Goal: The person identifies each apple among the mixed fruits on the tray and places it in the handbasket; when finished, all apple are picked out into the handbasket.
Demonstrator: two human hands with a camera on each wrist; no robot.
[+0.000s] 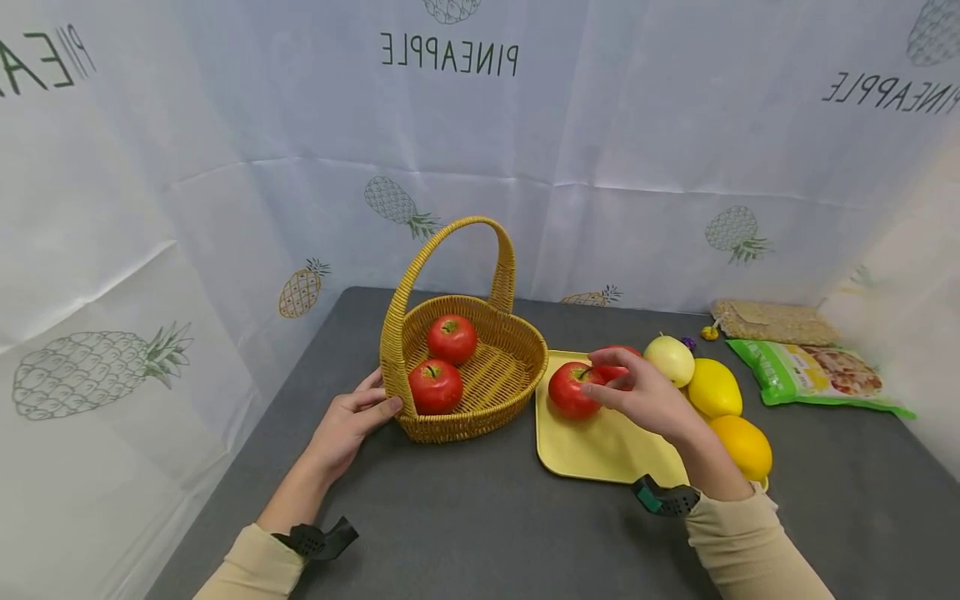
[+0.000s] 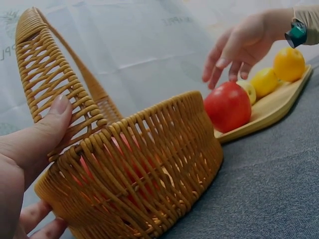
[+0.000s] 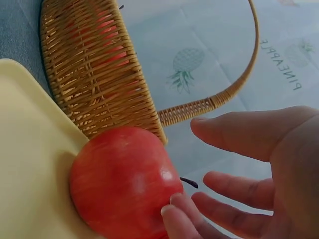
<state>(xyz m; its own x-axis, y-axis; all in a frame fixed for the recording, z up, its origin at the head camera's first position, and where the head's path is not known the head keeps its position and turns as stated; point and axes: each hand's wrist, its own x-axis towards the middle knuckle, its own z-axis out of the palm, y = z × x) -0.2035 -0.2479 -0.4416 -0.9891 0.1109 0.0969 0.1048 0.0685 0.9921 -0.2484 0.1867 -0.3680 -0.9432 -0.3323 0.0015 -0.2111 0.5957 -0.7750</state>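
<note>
My left hand [image 1: 347, 429] grips the wicker basket [image 1: 480, 427] at the left base of its tall handle. In the left wrist view the thumb [image 2: 61, 112] lies on the woven handle while other fingers sit against the basket's side. Inside the basket are two red apples, one nearer [image 1: 435, 387] and one farther back [image 1: 452, 339]. On the yellow tray [image 1: 592, 454], a red apple [image 1: 572, 390] stands beside the basket. Over it hovers my right hand [image 1: 648, 400], thumb and fingers apart. Its fingertips overlap the apple's stem side in the right wrist view.
Another red apple [image 1: 617, 358] is partly hidden behind the right hand. Along the tray's right side lie a pale green fruit [image 1: 670, 361], a lemon [image 1: 715, 388] and an orange fruit [image 1: 742, 447]. A green food packet [image 1: 817, 373] lies farther right, before a beige pouch [image 1: 776, 322].
</note>
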